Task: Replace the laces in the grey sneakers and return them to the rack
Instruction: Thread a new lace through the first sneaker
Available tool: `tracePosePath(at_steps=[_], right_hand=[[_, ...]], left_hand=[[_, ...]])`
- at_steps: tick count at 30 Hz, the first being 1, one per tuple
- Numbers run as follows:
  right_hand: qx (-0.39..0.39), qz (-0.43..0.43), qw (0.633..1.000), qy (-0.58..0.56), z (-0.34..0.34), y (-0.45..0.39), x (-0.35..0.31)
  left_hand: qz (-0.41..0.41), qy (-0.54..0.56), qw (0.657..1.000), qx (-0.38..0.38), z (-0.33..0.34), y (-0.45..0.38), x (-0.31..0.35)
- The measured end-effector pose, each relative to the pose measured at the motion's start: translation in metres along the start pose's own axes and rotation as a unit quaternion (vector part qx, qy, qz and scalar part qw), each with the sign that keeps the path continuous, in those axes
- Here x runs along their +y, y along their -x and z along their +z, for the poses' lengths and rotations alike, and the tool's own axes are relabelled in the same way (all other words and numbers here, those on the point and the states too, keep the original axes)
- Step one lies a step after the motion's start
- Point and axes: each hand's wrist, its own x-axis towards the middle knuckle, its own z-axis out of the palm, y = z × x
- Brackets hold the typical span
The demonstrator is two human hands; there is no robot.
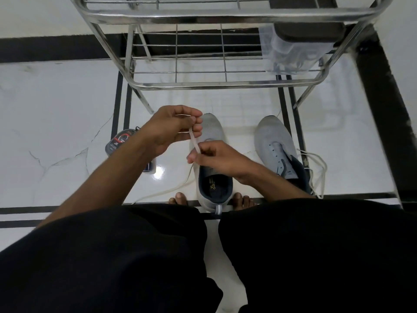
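From the head view, the task looked to be in its early or middle part. Both grey sneakers stood on the floor in front of the rack (225,83), not on it. The left sneaker (211,132) sat between the person's bare feet, and a pale lace (194,141) was stretched above it. The left hand (173,127) pinched the lace's upper end, and the right hand (216,160) pinched it lower down, near the eyelets. The rest of the lace trailed off across the floor to the left. Whether this lace was going in or coming out I could not tell.

The right sneaker (274,141) showed bare eyelets, with a loose white lace (316,168) heaped just beside it. Lacing and racking seemingly remained.

As for containers, a clear bag (279,57) on the rack's lower shelf seemed to hold laces. A small dark packet (123,140) lay on the floor, its contents unreadable.
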Motion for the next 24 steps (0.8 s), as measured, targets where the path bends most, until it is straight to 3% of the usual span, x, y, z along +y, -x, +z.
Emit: tracePosePath(at_steps=[7,8,10,11,12,15,19,21,24], right_hand=[[0.12,0.018,0.982,0.145,-0.059,0.022,0.039],[0.139,0.027,0.977,0.158,-0.06,0.021,0.042],[0.158,0.039,0.972,0.169,-0.057,0.015,0.041],[0.161,0.044,0.973,0.159,-0.053,0.011,0.039],[0.161,0.047,0.976,0.139,-0.048,0.008,0.037],[0.161,0.05,0.983,0.067,-0.033,0.0,0.032],[0.198,0.056,0.979,0.014,-0.033,-0.003,0.041],[0.214,0.078,0.971,0.069,-0.039,0.002,0.049],[0.173,0.098,0.96,0.195,-0.037,0.007,0.061]], left_hand=[[-0.014,-0.127,0.988,0.086,-0.036,-0.002,-0.044],[-0.007,-0.23,0.969,0.092,-0.037,-0.004,-0.054],[0.046,-0.456,0.883,0.1,-0.028,-0.005,-0.07],[0.099,-0.501,0.854,0.096,-0.019,-0.005,-0.075],[0.146,-0.504,0.848,0.081,-0.01,-0.005,-0.076],[0.202,-0.441,0.874,0.0,0.022,-0.007,-0.073],[0.162,-0.378,0.911,0.005,0.025,-0.016,-0.073],[0.15,-0.397,0.905,0.033,0.02,-0.017,-0.078],[0.15,-0.425,0.891,0.058,0.02,-0.015,-0.086]])
